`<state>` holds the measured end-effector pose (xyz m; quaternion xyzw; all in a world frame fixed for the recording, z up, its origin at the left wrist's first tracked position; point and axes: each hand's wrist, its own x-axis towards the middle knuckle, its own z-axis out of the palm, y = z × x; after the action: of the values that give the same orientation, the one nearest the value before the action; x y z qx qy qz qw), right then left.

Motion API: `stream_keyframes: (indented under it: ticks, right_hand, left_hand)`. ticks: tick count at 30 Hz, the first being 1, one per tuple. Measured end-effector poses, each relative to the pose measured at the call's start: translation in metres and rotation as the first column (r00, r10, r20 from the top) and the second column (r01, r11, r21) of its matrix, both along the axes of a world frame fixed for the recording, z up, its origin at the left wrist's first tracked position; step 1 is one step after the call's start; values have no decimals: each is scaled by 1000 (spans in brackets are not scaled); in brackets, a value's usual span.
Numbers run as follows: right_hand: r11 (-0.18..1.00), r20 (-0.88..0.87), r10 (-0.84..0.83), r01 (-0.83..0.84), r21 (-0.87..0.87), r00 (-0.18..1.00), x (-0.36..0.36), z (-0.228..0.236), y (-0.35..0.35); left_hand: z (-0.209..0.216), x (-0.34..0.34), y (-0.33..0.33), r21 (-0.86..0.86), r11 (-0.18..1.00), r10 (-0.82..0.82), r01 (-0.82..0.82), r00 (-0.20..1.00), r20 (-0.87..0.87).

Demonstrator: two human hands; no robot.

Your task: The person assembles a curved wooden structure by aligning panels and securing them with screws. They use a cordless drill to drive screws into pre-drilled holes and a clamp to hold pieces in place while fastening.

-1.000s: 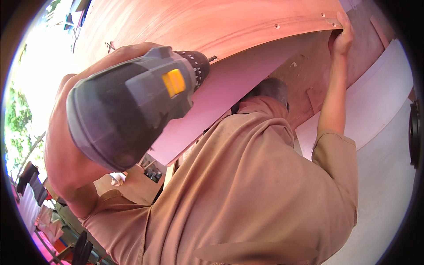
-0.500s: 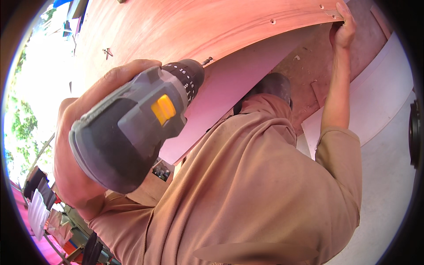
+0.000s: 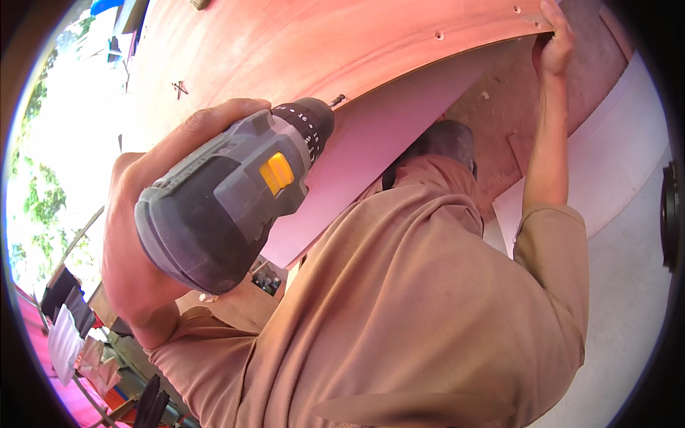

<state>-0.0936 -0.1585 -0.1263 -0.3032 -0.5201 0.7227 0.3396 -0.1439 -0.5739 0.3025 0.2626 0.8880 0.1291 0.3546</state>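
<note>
A grey and black cordless drill [image 3: 246, 189] with a yellow switch is gripped in my left hand [image 3: 153, 160], whose fingers wrap round its body. Its bit [image 3: 337, 100] points up and right, close to the near edge of a large reddish wooden panel [image 3: 285, 50]; I cannot tell whether it touches. At the panel's far right corner my right hand [image 3: 558, 48] is closed on the edge, thumb on top and fingers beneath. Several small holes, one of them a dark-centred hole [image 3: 439, 36], run along the edge near that hand. A few loose screws [image 3: 180, 89] lie on the panel's left part.
Below the panel's edge is a second pale pinkish board [image 3: 357, 185]. My dark shoe [image 3: 449, 139] stands on the brown floor [image 3: 492, 150] beneath. A white curved board [image 3: 606, 164] lies at the right. Assorted items [image 3: 71, 328] are piled at the lower left.
The drill and my left hand have shifted a little to the right, the bit staying near the panel's edge. My right hand keeps its hold on the corner.
</note>
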Motion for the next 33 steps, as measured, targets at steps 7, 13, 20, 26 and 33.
stream_keyframes:
  ticks: [7,13,20,26,33]
  right_hand:
    - [742,-102,-408,264,-616,907,-12,-125,81]
    - [807,-127,-297,178,-563,946,1,-112,70]
    - [882,-119,-209,134,-452,971,5,-83,54]
    - [952,-89,-117,86,-295,989,10,-63,40]
    - [999,18,22,-22,24,1000,11,-38,30]
  left_hand:
    - [-7,-6,3,12,999,-38,37,999,21]
    - [-10,-6,4,31,999,-11,9,999,41]
    - [-13,-12,7,-15,998,-60,61,996,63]
    - [-23,-13,1,-10,1000,-19,19,1000,1]
    - [-23,-19,-8,30,997,-74,74,997,1]
